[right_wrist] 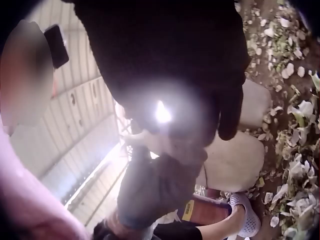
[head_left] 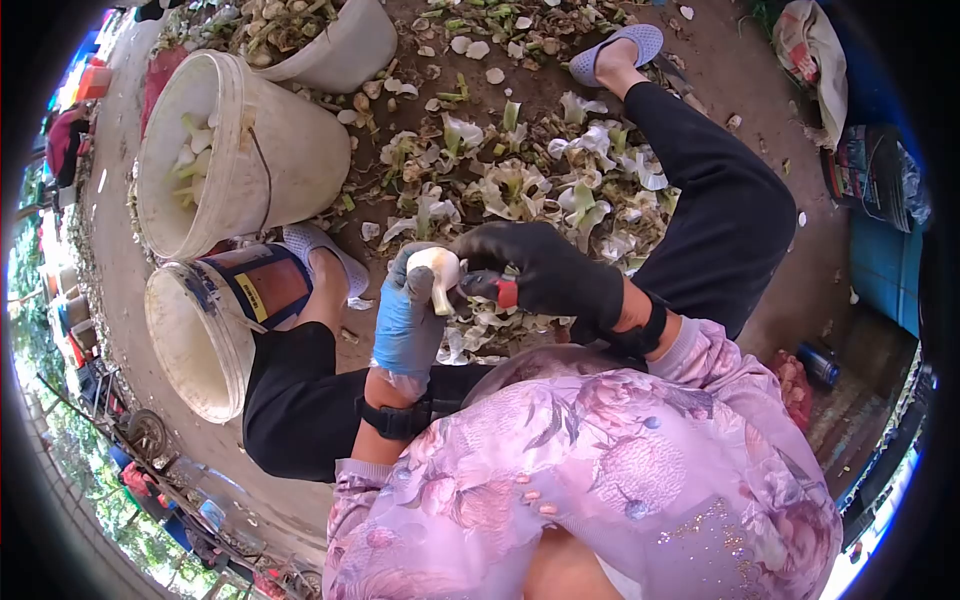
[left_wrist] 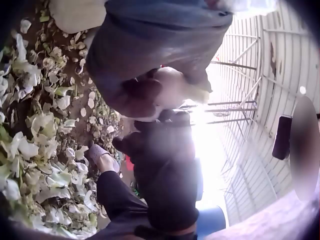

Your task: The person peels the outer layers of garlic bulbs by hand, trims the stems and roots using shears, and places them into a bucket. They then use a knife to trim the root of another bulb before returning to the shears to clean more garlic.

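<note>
A peeled white bulb [head_left: 434, 266] with a short pale stem, like garlic or onion, sits in my left hand [head_left: 408, 318]. That hand wears a blue glove with grey fingers, and its thumb and fingers grip the bulb from both sides. Close against the bulb's right side is my right hand [head_left: 560, 268] in a black glove. Its curled fingers hold a small tool with a red part [head_left: 507, 293]; the rest of the tool is mostly hidden. In the left wrist view, the bulb [left_wrist: 170, 87] shows between the gloved fingers, above the black glove [left_wrist: 165, 165].
A white bucket [head_left: 295, 150] at left contains similar bulbs [head_left: 195, 160]. Below it, another pail [head_left: 200, 340] lies tilted. A further tub [head_left: 345, 50] with unpeeled bulbs stands behind. Peelings [head_left: 515, 185] cover the ground between my legs. Blue bins [head_left: 885, 265] stand at right.
</note>
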A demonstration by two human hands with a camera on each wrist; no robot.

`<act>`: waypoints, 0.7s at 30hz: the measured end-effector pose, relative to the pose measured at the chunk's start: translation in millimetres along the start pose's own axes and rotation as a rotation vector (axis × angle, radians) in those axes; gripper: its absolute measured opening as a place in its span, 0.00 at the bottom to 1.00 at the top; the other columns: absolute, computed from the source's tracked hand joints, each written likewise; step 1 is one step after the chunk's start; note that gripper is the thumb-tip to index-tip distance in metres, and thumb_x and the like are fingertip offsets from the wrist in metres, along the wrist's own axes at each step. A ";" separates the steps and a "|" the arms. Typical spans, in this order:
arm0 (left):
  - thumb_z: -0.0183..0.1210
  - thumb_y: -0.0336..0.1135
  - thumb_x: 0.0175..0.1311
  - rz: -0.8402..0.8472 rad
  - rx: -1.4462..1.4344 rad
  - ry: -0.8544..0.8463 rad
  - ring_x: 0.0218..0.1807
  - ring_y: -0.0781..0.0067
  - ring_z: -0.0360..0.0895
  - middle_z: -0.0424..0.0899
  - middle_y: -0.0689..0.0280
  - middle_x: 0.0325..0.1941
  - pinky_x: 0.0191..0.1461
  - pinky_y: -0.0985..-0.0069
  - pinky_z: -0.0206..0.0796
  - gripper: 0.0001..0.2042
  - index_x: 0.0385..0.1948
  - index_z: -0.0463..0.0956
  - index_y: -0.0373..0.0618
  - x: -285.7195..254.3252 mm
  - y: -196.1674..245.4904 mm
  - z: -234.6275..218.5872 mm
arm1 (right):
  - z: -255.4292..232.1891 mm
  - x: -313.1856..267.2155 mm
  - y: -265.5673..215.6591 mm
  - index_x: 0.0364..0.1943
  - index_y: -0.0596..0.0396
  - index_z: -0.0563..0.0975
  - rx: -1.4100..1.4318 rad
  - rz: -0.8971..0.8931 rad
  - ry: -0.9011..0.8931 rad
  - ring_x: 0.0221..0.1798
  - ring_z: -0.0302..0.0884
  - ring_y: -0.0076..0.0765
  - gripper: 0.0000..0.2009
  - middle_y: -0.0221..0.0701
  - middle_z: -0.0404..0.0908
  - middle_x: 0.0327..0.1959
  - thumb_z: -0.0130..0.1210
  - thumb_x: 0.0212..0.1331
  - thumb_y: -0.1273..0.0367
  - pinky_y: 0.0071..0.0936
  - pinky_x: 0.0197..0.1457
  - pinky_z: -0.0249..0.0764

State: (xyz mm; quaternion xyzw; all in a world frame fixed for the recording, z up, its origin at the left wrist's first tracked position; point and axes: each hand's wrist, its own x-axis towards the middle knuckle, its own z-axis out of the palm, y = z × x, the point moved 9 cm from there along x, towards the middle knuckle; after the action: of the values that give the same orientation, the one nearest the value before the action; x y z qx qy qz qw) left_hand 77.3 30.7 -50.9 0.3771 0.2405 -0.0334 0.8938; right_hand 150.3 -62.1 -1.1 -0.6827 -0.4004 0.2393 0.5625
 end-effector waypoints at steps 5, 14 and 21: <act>0.56 0.57 0.51 0.157 0.448 0.038 0.33 0.81 0.72 0.75 0.69 0.32 0.37 0.84 0.66 0.25 0.36 0.71 0.41 -11.4 15.9 1.2 | -7.4 -1.9 -14.8 0.29 0.54 0.72 -0.227 0.078 0.022 0.24 0.73 0.47 0.14 0.38 0.74 0.20 0.57 0.46 0.59 0.37 0.27 0.67; 0.57 0.51 0.54 -0.015 0.504 0.054 0.31 0.84 0.71 0.75 0.69 0.31 0.35 0.85 0.66 0.23 0.39 0.70 0.38 -28.7 -3.3 -24.7 | 25.4 -14.2 -17.5 0.24 0.55 0.72 -0.112 -0.055 -0.264 0.23 0.73 0.49 0.06 0.41 0.73 0.18 0.52 0.42 0.69 0.37 0.26 0.67; 0.51 0.62 0.51 -0.121 0.259 0.010 0.22 0.75 0.71 0.73 0.66 0.26 0.16 0.80 0.60 0.30 0.40 0.67 0.40 -33.3 -6.6 -7.0 | -22.2 -23.3 69.5 0.24 0.54 0.74 -0.258 0.192 0.205 0.24 0.72 0.50 0.05 0.41 0.73 0.19 0.52 0.43 0.68 0.38 0.27 0.67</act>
State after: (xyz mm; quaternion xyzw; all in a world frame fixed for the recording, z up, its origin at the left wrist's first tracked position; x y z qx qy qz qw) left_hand 43.6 26.8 -44.3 0.4745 0.2610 -0.1161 0.8326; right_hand 173.7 -97.2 -65.1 -0.8050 -0.3012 0.1679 0.4827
